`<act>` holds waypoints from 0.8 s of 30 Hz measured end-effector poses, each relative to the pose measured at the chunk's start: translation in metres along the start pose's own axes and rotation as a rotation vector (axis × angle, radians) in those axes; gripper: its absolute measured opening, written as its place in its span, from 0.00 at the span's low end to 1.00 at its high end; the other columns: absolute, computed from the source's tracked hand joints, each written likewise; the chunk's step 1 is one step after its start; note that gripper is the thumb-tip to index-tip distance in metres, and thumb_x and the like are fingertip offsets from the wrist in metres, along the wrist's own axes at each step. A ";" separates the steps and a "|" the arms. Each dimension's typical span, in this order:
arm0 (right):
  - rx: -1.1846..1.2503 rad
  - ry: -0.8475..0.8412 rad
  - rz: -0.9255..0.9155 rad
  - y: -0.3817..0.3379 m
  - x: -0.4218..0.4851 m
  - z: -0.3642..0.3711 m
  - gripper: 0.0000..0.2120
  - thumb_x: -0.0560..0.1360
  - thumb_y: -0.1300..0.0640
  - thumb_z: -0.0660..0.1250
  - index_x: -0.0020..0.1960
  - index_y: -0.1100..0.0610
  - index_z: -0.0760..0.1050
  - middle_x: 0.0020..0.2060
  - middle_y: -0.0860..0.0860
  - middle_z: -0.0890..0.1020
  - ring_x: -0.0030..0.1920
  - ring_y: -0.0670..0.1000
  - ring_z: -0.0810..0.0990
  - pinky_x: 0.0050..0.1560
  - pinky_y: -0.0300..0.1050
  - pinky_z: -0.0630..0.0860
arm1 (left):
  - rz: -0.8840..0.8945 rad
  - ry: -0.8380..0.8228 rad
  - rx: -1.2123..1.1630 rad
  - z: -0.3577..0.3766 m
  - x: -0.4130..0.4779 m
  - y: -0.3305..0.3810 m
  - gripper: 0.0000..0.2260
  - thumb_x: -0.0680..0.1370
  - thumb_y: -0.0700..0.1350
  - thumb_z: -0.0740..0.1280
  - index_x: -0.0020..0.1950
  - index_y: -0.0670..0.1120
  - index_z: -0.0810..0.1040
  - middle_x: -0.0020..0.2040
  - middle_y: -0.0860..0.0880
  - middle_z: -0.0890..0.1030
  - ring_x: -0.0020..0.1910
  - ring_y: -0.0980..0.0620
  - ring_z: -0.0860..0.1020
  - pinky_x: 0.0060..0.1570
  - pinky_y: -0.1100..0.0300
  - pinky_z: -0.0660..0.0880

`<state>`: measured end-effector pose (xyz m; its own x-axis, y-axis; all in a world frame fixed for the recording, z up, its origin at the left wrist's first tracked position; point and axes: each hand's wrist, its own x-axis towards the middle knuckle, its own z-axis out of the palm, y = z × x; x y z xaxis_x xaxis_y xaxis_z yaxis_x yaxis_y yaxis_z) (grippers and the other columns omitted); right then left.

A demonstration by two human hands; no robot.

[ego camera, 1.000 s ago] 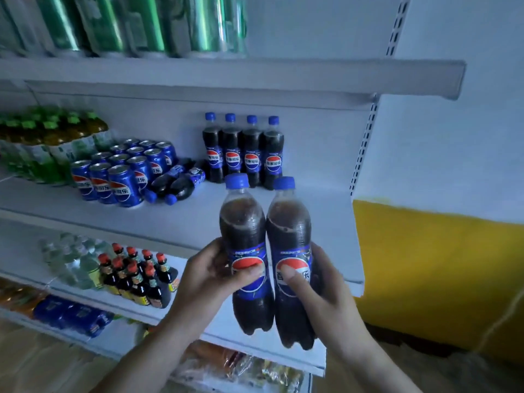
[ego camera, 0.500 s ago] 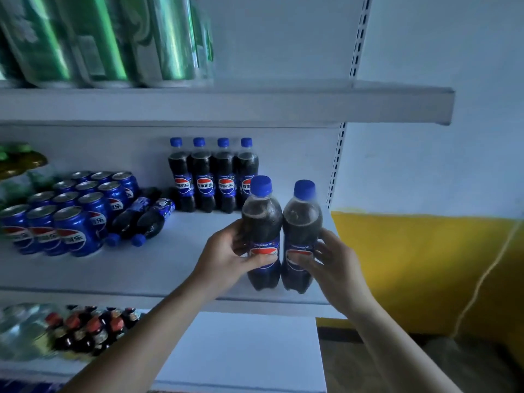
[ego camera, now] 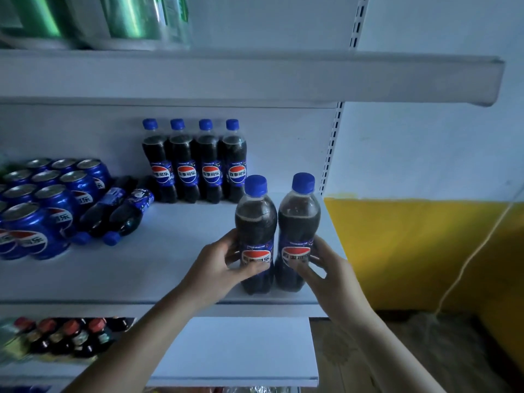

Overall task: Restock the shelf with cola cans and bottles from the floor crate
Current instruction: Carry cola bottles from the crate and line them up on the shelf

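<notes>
Two blue-capped cola bottles stand upright side by side near the front right of the white shelf (ego camera: 170, 268). My left hand (ego camera: 218, 265) grips the left bottle (ego camera: 255, 222) around its label. My right hand (ego camera: 326, 268) grips the right bottle (ego camera: 299, 222) the same way. Both bottle bases touch or sit just above the shelf surface. Behind them, against the back panel, stands a row of several cola bottles (ego camera: 195, 163). Two more bottles (ego camera: 119, 211) lie on their sides beside a block of blue cola cans (ego camera: 42, 205) at the left.
A higher shelf (ego camera: 255, 78) overhangs, carrying green bottles (ego camera: 136, 18). The shelf below holds small red-capped dark bottles (ego camera: 65, 333). A perforated upright (ego camera: 330, 154) ends the shelf at the right; beyond it are a yellow-and-white wall (ego camera: 411, 245) and a hanging cord (ego camera: 467, 262).
Both hands carried the two bottles up from below and forward onto the cola shelf, where they now stand near its front right. The view rose and moved closer.
</notes>
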<state>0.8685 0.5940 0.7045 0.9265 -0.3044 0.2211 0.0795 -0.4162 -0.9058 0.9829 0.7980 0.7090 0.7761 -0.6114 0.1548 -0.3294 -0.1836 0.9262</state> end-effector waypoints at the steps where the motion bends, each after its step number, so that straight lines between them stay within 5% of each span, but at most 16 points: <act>1: -0.052 -0.001 0.002 0.005 -0.003 0.000 0.23 0.78 0.53 0.72 0.71 0.42 0.72 0.58 0.31 0.82 0.61 0.33 0.78 0.62 0.34 0.75 | 0.013 0.001 0.067 0.001 -0.005 -0.004 0.23 0.72 0.48 0.80 0.64 0.55 0.78 0.59 0.59 0.84 0.61 0.60 0.81 0.66 0.54 0.75; 5: -0.365 0.137 -0.014 0.027 -0.021 0.005 0.28 0.75 0.48 0.73 0.73 0.45 0.70 0.56 0.37 0.77 0.57 0.32 0.74 0.52 0.27 0.73 | 0.105 0.150 0.423 0.008 -0.029 -0.022 0.23 0.73 0.62 0.74 0.64 0.56 0.74 0.55 0.62 0.77 0.54 0.60 0.78 0.53 0.59 0.76; 8: -0.472 0.228 0.004 0.033 -0.028 0.014 0.31 0.71 0.41 0.73 0.71 0.51 0.74 0.46 0.41 0.75 0.44 0.41 0.77 0.38 0.31 0.71 | 0.052 0.238 0.444 0.015 -0.038 -0.020 0.21 0.71 0.63 0.74 0.56 0.57 0.71 0.42 0.58 0.76 0.40 0.56 0.77 0.39 0.58 0.75; 11: -0.555 0.191 -0.018 0.031 -0.026 0.028 0.28 0.71 0.40 0.73 0.67 0.50 0.74 0.40 0.40 0.73 0.32 0.43 0.70 0.33 0.28 0.65 | 0.033 0.238 0.470 0.026 -0.034 -0.014 0.21 0.70 0.62 0.75 0.52 0.60 0.66 0.38 0.63 0.77 0.36 0.60 0.76 0.31 0.68 0.68; 15: -0.580 0.225 -0.020 0.034 -0.015 0.035 0.23 0.73 0.46 0.75 0.64 0.53 0.75 0.39 0.41 0.71 0.34 0.44 0.74 0.31 0.27 0.62 | 0.017 0.207 0.447 0.033 -0.022 -0.012 0.22 0.73 0.55 0.76 0.46 0.55 0.61 0.44 0.73 0.75 0.39 0.66 0.76 0.33 0.70 0.68; 18: -0.599 0.221 -0.023 0.037 -0.006 0.033 0.22 0.75 0.45 0.72 0.64 0.54 0.74 0.40 0.43 0.72 0.35 0.51 0.80 0.30 0.38 0.68 | 0.012 0.178 0.450 0.030 -0.012 -0.013 0.21 0.74 0.55 0.75 0.48 0.53 0.62 0.37 0.60 0.76 0.40 0.68 0.76 0.34 0.71 0.68; 24: -0.649 0.138 0.054 0.041 0.036 0.023 0.21 0.79 0.42 0.67 0.67 0.50 0.70 0.49 0.48 0.78 0.46 0.55 0.81 0.41 0.48 0.75 | -0.013 0.128 0.518 0.024 0.034 -0.028 0.21 0.76 0.57 0.72 0.50 0.52 0.61 0.40 0.54 0.74 0.42 0.48 0.79 0.37 0.55 0.72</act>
<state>0.9133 0.5856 0.6666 0.8640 -0.4285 0.2644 -0.2435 -0.8152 -0.5254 1.0056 0.7640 0.6802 0.8308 -0.5133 0.2152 -0.5163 -0.5663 0.6425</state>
